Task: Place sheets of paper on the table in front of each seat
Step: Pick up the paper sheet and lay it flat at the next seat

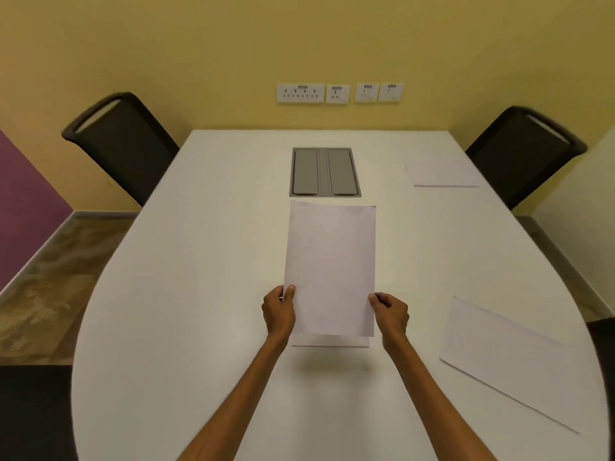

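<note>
Holding the sheet of paper (329, 267) by its two side edges in the middle of the frame, the left hand (279, 312) and right hand (390, 315) pinch it with closed fingers and should lower it flat onto the table (199, 261).

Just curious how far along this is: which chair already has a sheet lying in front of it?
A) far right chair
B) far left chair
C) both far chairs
A: a flat sheet lies before the far right chair; the table by the far left chair is bare.
</note>
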Motion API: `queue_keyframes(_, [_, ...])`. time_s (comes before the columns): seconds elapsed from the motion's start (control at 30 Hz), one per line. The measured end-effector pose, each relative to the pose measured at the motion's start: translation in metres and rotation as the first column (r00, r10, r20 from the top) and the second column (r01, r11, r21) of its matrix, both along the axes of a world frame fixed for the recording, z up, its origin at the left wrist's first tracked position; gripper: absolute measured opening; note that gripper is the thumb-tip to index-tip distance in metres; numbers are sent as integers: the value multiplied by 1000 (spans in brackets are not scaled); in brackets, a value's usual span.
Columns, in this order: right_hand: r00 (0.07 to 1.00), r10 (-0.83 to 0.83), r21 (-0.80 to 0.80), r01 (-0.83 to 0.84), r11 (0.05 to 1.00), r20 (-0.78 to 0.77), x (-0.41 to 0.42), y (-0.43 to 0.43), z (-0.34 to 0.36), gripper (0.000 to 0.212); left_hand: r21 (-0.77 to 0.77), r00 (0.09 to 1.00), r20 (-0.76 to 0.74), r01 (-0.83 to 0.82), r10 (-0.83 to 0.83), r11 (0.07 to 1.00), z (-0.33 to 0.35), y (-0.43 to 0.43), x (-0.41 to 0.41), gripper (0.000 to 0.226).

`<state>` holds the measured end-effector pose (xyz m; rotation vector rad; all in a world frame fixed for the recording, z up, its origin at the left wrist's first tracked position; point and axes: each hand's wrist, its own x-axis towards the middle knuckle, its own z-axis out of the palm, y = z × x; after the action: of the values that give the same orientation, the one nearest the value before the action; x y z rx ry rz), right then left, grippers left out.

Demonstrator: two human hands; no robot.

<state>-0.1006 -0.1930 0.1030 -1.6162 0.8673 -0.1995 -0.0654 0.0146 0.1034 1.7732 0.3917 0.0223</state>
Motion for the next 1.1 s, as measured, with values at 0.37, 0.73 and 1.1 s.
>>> queue_keyframes(0.37, [972,43,-67,-28,997,232,-46,19,94,22,-35,982,188,29,-22,999,83,34,-52,41])
queue_keyframes(0.73, [922,135,-60,-122,991,364,-109,34,140,26,-117,952,303,-13,48,993,132,58,-123,43])
queue_keyframes(1.1, [842,344,-204,-282,937,416,-231,72,148,20,-111,919,342,-169,198,979,145,101,-269,39])
